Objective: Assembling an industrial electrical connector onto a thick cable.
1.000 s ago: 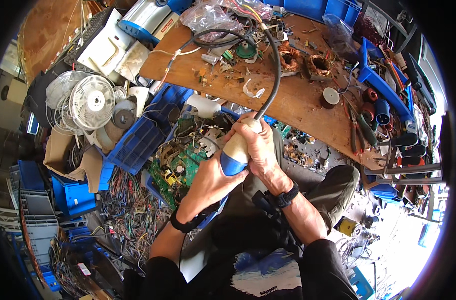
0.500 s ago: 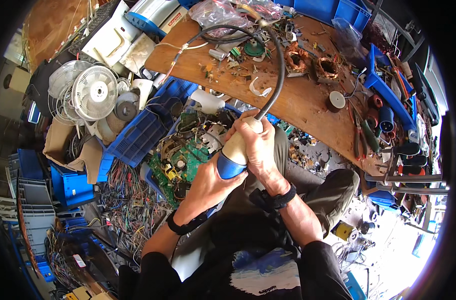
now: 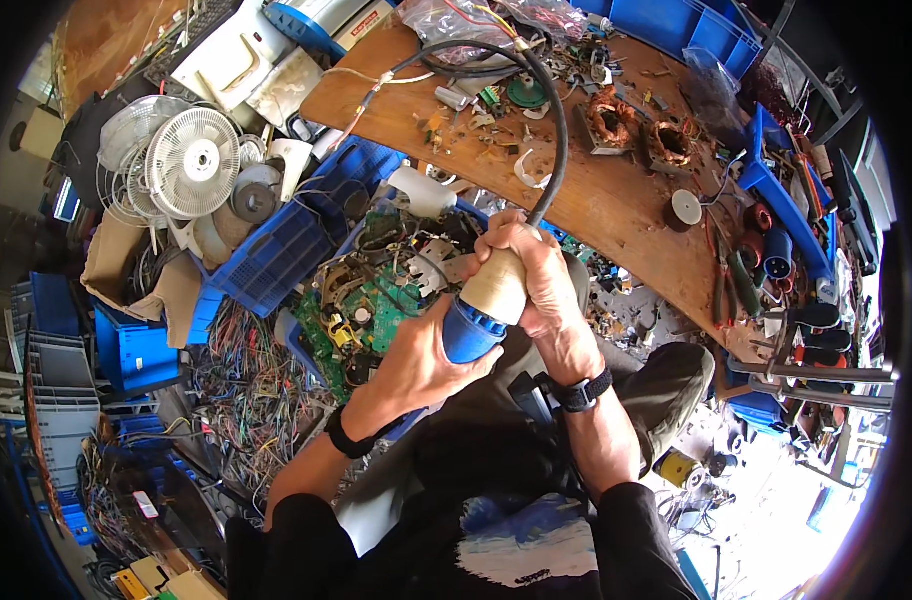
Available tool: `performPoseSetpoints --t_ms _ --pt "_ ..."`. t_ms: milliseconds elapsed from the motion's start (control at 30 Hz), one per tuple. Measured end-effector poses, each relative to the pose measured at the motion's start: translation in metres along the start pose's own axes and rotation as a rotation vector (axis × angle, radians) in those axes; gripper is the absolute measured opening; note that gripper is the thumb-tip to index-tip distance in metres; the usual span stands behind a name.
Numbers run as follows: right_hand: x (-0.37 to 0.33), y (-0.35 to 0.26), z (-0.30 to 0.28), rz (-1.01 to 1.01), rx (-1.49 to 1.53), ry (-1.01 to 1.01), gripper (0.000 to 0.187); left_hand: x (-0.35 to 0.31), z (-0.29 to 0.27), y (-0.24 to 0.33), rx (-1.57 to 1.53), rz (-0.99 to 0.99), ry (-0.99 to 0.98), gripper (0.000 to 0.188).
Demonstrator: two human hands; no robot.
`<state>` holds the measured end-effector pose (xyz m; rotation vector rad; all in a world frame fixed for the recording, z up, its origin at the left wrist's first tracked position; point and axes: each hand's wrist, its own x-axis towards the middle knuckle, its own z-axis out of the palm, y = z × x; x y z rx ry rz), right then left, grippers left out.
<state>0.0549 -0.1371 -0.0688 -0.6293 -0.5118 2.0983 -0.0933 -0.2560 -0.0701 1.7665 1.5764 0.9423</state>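
Note:
Between my hands is a large industrial plug (image 3: pixel 496 287) with a beige body and a blue end, tilted over my lap. My left hand (image 3: pixel 416 352) is wrapped around the blue end from below left. My right hand (image 3: pixel 551 285) grips the beige body near its cable end, fingers curled over the top. A thick black cable (image 3: pixel 560 130) leaves that end and arcs up over the workbench, with loose coloured wires (image 3: pixel 376 85) at its far end. A toothed edge shows where blue meets beige. The plug's blue face is hidden from me.
Scrap covers the wooden workbench (image 3: pixel 616 215), with copper coils (image 3: pixel 612 120) and pliers (image 3: pixel 721 280) on it. Left of my hands are green circuit boards (image 3: pixel 376 310), a blue crate (image 3: pixel 276 245), a white fan (image 3: pixel 193 163) and tangled wires (image 3: pixel 251 400).
My right hand and wrist have turned around the beige body. The toothed edge at the blue end now shows. Both hands still hold the plug; the view has shifted slightly.

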Motion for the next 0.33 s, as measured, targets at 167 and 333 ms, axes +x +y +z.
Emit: performPoseSetpoints --t_ms 167,333 --pt "0.004 0.006 -0.003 -0.037 -0.012 0.005 0.014 0.009 -0.012 -0.014 0.006 0.015 -0.077 0.06" --pt "0.01 0.007 -0.001 -0.263 -0.14 0.026 0.012 0.023 -0.029 0.003 -0.073 -0.125 -0.192 0.067"
